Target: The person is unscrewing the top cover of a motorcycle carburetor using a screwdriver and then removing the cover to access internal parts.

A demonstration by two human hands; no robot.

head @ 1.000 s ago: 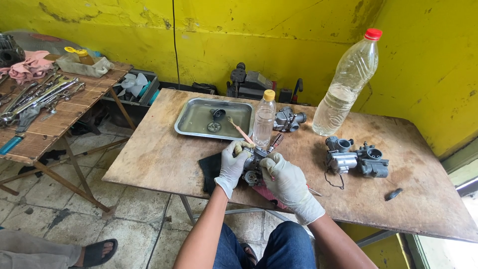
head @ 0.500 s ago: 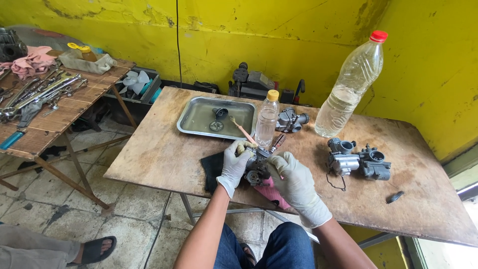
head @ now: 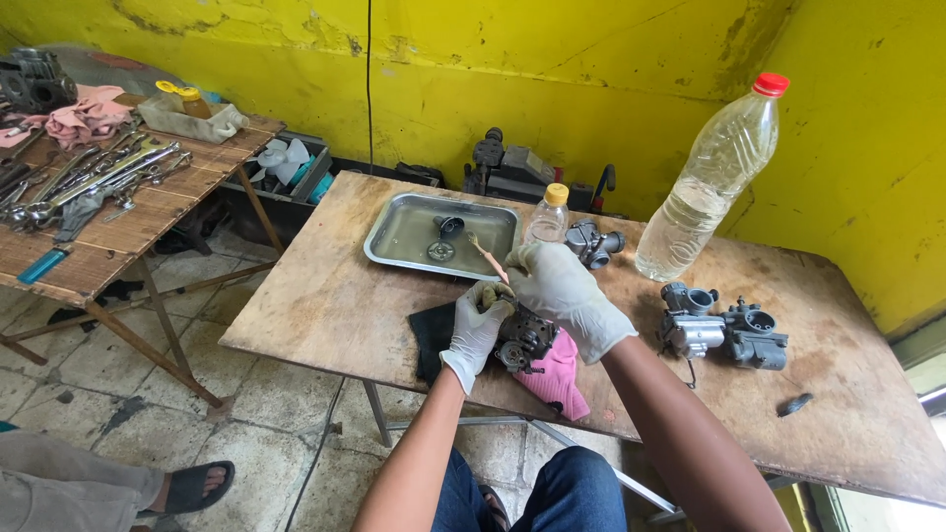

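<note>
two gloved hands, left and right, both clamped around a dark grey, grimy metal carburetor

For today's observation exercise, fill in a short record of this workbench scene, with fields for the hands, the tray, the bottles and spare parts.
Left hand: gloved, steadying the carburetor
Right hand: gloved, holding a thin brush over it
Under the part: black cloth, pink rag
Tray: metal, shallow liquid, small parts
Bottles: large clear bottle, small bottle
Spare carburetors: on the table's right side

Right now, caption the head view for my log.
Gloved left hand and right hand work a brush on a carburetor over a wooden table.
</note>
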